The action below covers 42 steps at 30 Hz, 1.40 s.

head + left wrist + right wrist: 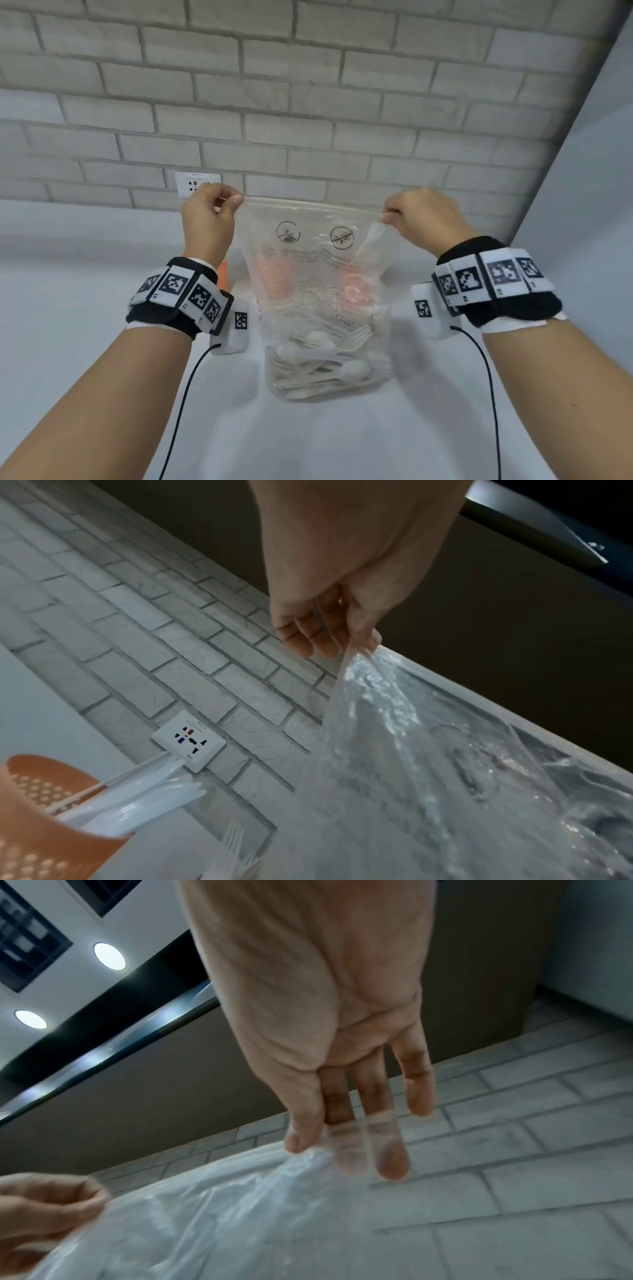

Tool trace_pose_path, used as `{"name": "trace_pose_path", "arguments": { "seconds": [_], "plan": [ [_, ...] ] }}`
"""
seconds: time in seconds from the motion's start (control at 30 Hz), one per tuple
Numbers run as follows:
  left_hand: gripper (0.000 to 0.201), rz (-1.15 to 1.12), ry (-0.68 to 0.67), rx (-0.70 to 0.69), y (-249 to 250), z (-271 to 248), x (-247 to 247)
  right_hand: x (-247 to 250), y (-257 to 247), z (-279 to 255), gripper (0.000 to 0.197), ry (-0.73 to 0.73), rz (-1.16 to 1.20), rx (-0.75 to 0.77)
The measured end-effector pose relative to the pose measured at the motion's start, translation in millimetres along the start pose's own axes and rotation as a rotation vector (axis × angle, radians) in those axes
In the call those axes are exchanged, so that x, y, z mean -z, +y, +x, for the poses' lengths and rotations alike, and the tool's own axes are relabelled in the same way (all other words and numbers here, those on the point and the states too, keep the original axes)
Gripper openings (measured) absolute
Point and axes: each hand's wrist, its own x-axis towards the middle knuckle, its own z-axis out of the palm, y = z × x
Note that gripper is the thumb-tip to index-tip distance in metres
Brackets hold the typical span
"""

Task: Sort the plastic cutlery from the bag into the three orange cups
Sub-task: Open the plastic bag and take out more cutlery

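Now both hands, left (208,219) and right (422,216), pinch the bag's (318,294) top corners; pulling evenly apart should open it without spilling cutlery (325,359).

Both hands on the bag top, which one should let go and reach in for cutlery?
Probably right. The right hand pinches only a loose flap; the left hand holds the clear bag taut at its top corner, so its grip can steady it.

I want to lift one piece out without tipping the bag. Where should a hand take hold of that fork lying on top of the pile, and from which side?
Come from above, through the bag's mouth, which the left hand and right hand hold by its top corners. Probably pinch the fork at its handle: its tines point up-right and it lies across the pile.
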Motion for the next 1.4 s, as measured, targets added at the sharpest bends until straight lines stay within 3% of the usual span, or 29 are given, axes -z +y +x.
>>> {"name": "trace_pose_path", "arguments": {
  "seconds": [0.1,0.17,0.23,0.3,0.37,0.5,0.6,0.67,0.8,0.9,0.97,1.03,1.07,1.13,1.2,1.27,1.33,1.4],
  "plan": [
    [0.013,0.020,-0.006,0.042,0,1,-6,4,24,-5,0.024,0.029,0.031,-0.081],
    [0.014,0.079,-0.045,0.000,5,1,-11,-1,34,-7,0.023,0.051,0.081,-0.091],
    [0.017,0.208,-0.143,-0.167,17,2,-16,-6,39,-6,0.023,0.075,0.202,-0.055],
    [0.024,0.417,-0.326,-0.380,37,-1,-23,-8,39,-6,0.019,0.101,0.371,-0.017],
    [0.030,0.515,-0.507,-0.492,53,-4,-33,-9,37,-4,0.015,0.131,0.521,0.013],
    [0.016,0.398,-0.675,-0.467,57,-7,-47,-16,40,-4,0.010,0.154,0.717,0.056],
    [0.018,0.252,-0.807,-0.441,54,-11,-47,-24,47,-6,0.009,0.163,0.728,0.039],
    [0.022,0.218,-0.818,-0.495,56,-14,-43,-29,48,-9,0.011,0.110,0.734,0.007],
    [0.017,0.254,-0.707,-0.643,61,-19,-44,-31,33,-13,0.029,-0.088,0.955,-0.045],
    [0.024,0.249,-0.606,-0.678,58,-27,-49,-33,19,-14,0.021,-0.335,0.980,0.030],
    [0.032,0.245,-0.566,-0.736,51,-33,-50,-38,6,-14,0.024,-0.460,0.928,0.081],
    [0.042,0.259,-0.568,-0.751,45,-35,-49,-49,-6,-12,0.025,-0.414,0.702,0.119],
    [0.043,0.274,-0.594,-0.748,45,-36,-48,-55,-11,-10,0.025,-0.339,0.563,0.086],
    [0.036,0.353,-0.735,-0.683,44,-39,-41,-61,-13,-6,0.022,-0.141,0.417,-0.119],
    [0.020,0.529,-0.987,-0.522,48,-47,-28,-67,-9,-4,0.013,0.068,0.573,-0.333],
    [0.038,0.593,-1.180,-0.254,45,-57,-20,-74,-8,-2,0.012,0.139,0.872,-0.500],
    [0.047,0.387,-1.139,-0.033,34,-67,-17,-83,-12,-2,0.019,0.104,1.319,-0.674],
    [0.028,0.225,-0.879,0.012,18,-72,-18,-84,-16,-5,0.027,0.072,1.757,-0.809]
  ]
}}
